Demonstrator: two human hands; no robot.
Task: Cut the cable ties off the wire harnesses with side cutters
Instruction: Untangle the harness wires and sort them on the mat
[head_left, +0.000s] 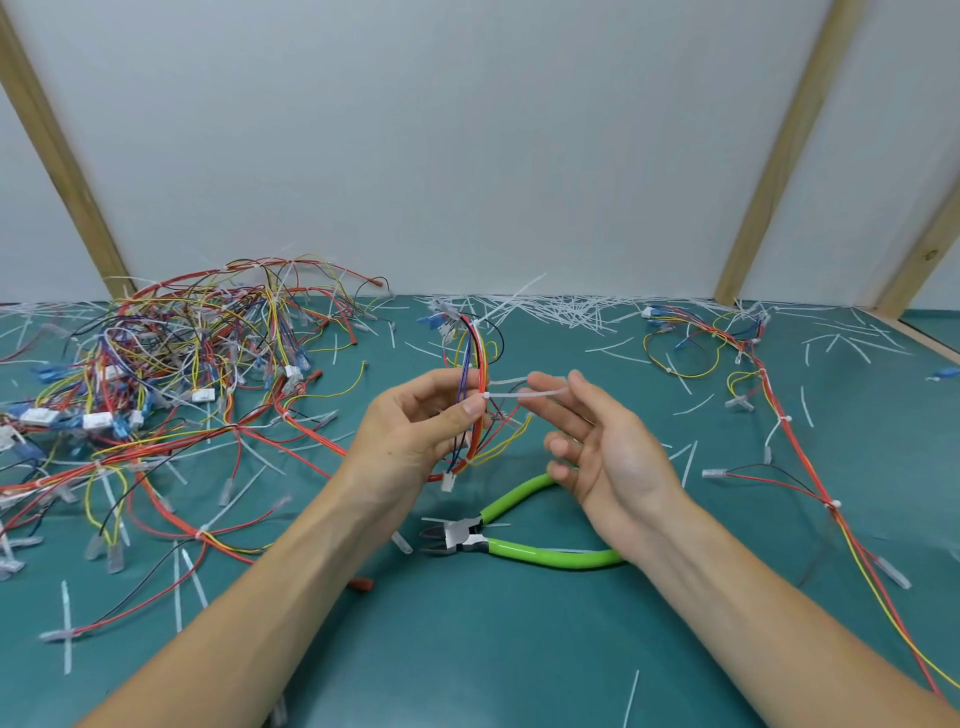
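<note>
My left hand (415, 431) pinches a wire harness (475, 364) of red, yellow and purple wires and holds it up above the green mat (467, 649). A white cable tie (524, 396) wraps that bundle, and its tail sticks out to the right. My right hand (597, 441) pinches the tail's end between thumb and forefinger, its other fingers spread. The side cutters (514, 540), with bright green handles and jaws apart, lie on the mat below my hands, touched by neither.
A big tangle of harnesses (156, 384) covers the mat's left side. Another harness (769, 415) trails down the right side. Cut white tie pieces (561, 309) litter the back edge and the mat. A white wall with wooden posts (774, 156) stands behind.
</note>
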